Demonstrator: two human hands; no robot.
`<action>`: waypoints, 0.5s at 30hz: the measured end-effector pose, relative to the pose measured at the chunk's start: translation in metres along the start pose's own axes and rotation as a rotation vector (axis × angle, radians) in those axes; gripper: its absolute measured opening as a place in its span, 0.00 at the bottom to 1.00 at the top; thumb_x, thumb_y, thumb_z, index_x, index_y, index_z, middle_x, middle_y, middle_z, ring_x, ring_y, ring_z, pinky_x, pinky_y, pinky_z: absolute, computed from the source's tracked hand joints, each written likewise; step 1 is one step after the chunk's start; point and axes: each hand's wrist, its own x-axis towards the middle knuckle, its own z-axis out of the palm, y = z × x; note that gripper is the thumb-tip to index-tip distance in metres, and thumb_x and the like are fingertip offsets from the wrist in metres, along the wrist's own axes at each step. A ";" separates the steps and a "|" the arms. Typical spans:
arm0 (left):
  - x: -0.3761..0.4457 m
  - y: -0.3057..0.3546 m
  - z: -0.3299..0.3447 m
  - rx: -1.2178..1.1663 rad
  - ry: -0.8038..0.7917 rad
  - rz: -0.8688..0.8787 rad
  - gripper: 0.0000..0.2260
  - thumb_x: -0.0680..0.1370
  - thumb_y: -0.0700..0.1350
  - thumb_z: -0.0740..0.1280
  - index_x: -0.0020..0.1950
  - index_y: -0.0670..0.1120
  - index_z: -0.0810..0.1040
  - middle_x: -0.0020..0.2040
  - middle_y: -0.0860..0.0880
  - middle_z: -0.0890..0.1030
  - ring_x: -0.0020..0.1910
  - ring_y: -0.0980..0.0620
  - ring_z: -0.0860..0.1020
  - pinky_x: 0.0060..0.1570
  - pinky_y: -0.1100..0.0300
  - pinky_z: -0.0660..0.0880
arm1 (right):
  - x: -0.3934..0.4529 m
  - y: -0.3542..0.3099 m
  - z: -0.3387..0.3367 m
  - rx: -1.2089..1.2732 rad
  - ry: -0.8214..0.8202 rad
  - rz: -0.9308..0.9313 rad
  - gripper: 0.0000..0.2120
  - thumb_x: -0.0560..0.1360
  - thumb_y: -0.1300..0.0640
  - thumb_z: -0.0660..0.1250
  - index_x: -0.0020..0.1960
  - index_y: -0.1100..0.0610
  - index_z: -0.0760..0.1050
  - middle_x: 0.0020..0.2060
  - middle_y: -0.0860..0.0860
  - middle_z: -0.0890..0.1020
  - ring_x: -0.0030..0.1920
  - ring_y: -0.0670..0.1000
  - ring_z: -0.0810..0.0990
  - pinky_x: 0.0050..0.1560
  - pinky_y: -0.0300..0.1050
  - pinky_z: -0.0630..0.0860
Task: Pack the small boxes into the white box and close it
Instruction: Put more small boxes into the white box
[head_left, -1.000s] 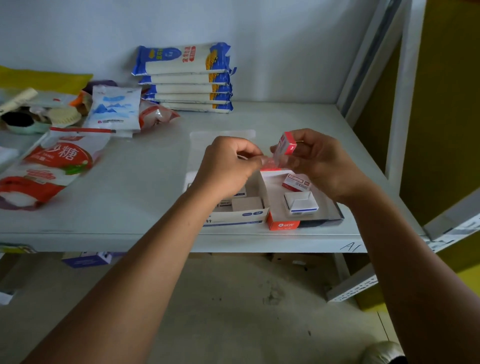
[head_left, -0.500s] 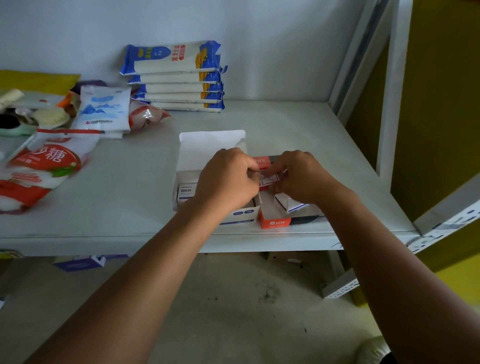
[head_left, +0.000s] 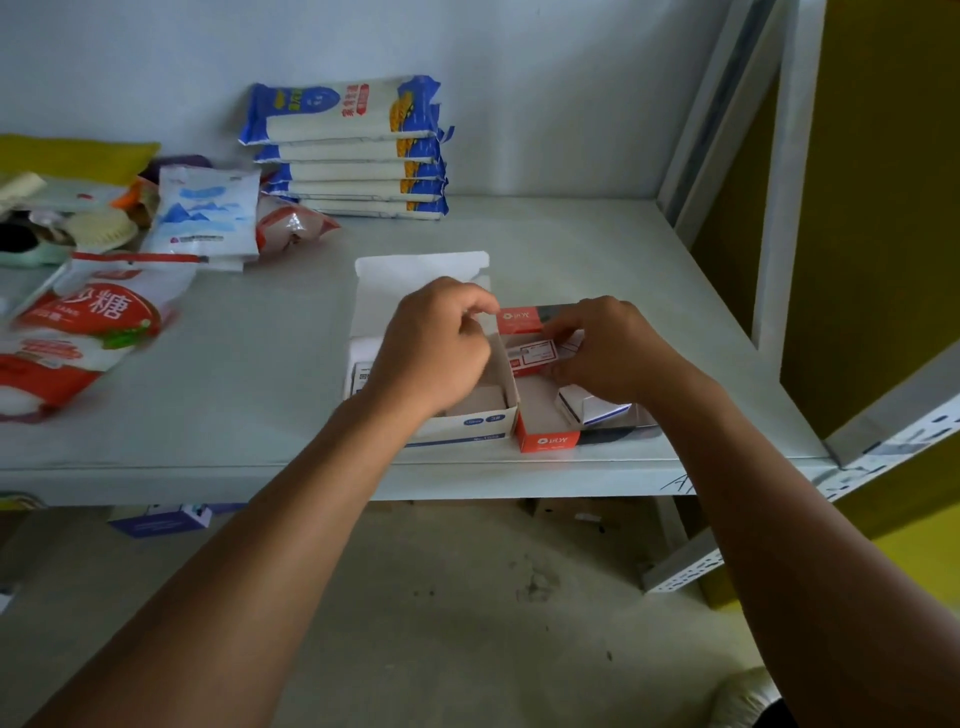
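Observation:
The white box (head_left: 467, 427) stands open near the shelf's front edge, its lid (head_left: 421, 270) folded back. My left hand (head_left: 436, 343) hovers over it with its fingers curled, hiding most of the inside. Directly to the right stands an open red box (head_left: 545, 440) with a small white and blue box (head_left: 597, 410) lying in it. My right hand (head_left: 608, 348) pinches a small red and white box (head_left: 535, 356) low over the red box, right beside the white box's right wall.
The grey shelf (head_left: 597, 260) carries a stack of blue and white packets (head_left: 348, 150) at the back. Bags of sugar and other goods (head_left: 88, 322) lie at the left. A white upright post (head_left: 779, 171) stands at the right. Below is the concrete floor.
Both hands have come down from above the boxes. The small red and white box, held up a second ago, is now low beside the white box's right wall.

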 end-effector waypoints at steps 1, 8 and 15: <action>-0.001 -0.002 -0.007 0.005 0.008 -0.023 0.15 0.76 0.34 0.61 0.54 0.45 0.84 0.54 0.48 0.84 0.53 0.50 0.80 0.53 0.64 0.71 | 0.000 -0.001 -0.001 -0.004 0.031 -0.011 0.18 0.69 0.56 0.75 0.59 0.54 0.80 0.51 0.49 0.82 0.45 0.45 0.74 0.44 0.34 0.69; -0.013 -0.004 -0.037 0.312 -0.195 -0.215 0.10 0.71 0.39 0.67 0.45 0.49 0.86 0.43 0.48 0.84 0.41 0.46 0.82 0.45 0.54 0.80 | -0.011 -0.052 -0.013 0.130 0.133 -0.227 0.10 0.71 0.54 0.72 0.51 0.51 0.83 0.44 0.44 0.84 0.43 0.43 0.80 0.48 0.38 0.77; -0.013 -0.004 -0.020 0.515 -0.471 -0.315 0.05 0.72 0.43 0.68 0.44 0.46 0.72 0.34 0.47 0.72 0.34 0.46 0.75 0.31 0.59 0.67 | -0.011 -0.076 0.009 -0.269 -0.266 -0.064 0.14 0.70 0.48 0.63 0.51 0.52 0.80 0.47 0.53 0.83 0.54 0.58 0.76 0.58 0.55 0.74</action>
